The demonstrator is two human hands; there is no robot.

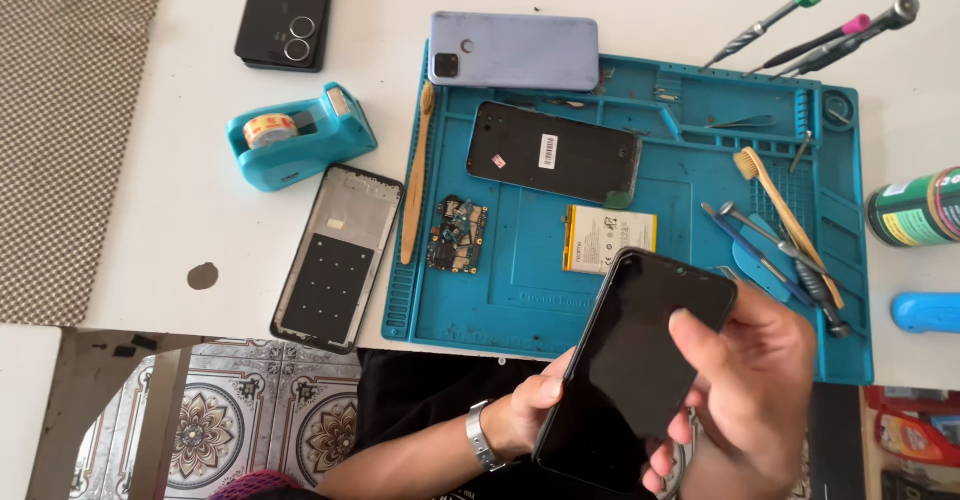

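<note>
Head view: left hand (528, 412) and right hand (752, 390) hold black phone (635, 360) past mat (520, 300) edge.

I hold a black phone (640, 360) with its dark, blank screen up, just below the blue mat (520, 290). On the mat, a black back cover (555, 152) carries a white rectangular label and a small square one. Below it lies a yellow-and-white labelled battery (609, 237). Right of the mat stands a green can (915, 207) with a multicoloured label.
</note>
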